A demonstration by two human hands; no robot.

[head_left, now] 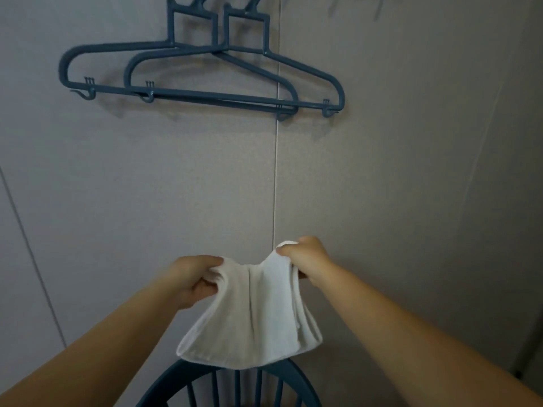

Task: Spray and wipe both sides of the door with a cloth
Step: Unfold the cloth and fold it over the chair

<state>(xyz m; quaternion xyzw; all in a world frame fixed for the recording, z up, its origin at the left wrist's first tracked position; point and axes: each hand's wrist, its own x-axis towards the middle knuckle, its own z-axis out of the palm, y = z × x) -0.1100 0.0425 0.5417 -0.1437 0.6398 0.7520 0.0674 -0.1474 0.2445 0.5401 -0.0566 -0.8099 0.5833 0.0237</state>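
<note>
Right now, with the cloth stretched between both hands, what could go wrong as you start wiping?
1. The two hangers hang on the panel above; a wide upward wipe could knock them loose.
2. The left hand and right hand only pinch the cloth at its top edge, so it might slip.
3. The basket sits right below, so a dropped cloth would likely land in it.

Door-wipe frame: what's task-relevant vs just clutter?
In use:
white cloth, held up by both top corners
left hand, gripping one corner
right hand, gripping the other

Lying about:
two blue hangers hanging on the wall
blue slatted basket below the cloth
</note>
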